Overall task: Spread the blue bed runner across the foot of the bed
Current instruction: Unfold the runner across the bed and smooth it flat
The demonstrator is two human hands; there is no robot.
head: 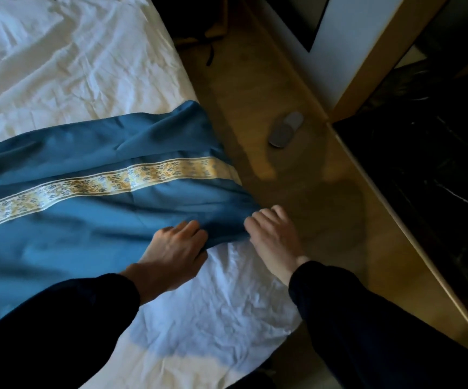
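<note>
The blue bed runner [92, 153], with a gold and white patterned band along its middle, lies wrinkled across the white bed [58, 66], from the left edge of the view to the bed's right side. Its near edge is bunched at the corner. My left hand [175, 245] grips that near edge, fingers curled into the fabric. My right hand [273, 234] holds the runner's corner at the bed's edge, its fingertips tucked under the cloth. Both arms wear dark sleeves.
White crumpled sheet [216, 304] shows below the runner. To the right of the bed is a wooden floor [305, 178] with a grey slipper [286, 129] on it. A dark cabinet [429, 169] with a wooden edge stands further right.
</note>
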